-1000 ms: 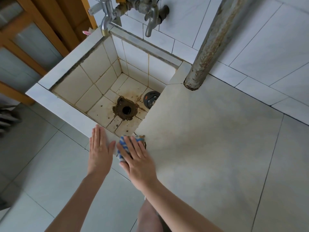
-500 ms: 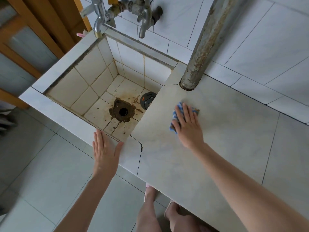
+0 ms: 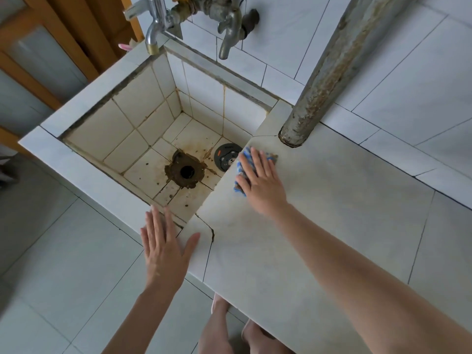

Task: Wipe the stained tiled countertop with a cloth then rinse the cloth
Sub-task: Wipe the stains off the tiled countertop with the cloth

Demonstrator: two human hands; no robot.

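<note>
A blue cloth (image 3: 241, 166) lies flat on the pale tiled countertop (image 3: 332, 200), right at the counter's left edge beside the sink. My right hand (image 3: 260, 180) presses down on it with straight, spread fingers; only the cloth's left side and far corner show. My left hand (image 3: 163, 244) rests flat on the near corner of the sink rim (image 3: 84, 169), fingers straight, holding nothing. The counter carries faint brownish stains, and a crack (image 3: 212, 232) runs near its front corner.
The deep tiled sink has a rusty drain hole (image 3: 186, 171) and a dark round plug (image 3: 226, 157) on its floor. Two taps (image 3: 153, 34) (image 3: 228, 31) hang over its back. A corroded vertical pipe (image 3: 332, 70) stands at the counter's rear. My legs are below the counter's front edge.
My right hand slid the cloth from the counter's near-left corner up along its left edge toward the pipe. My left hand stayed flat on the sink rim.
</note>
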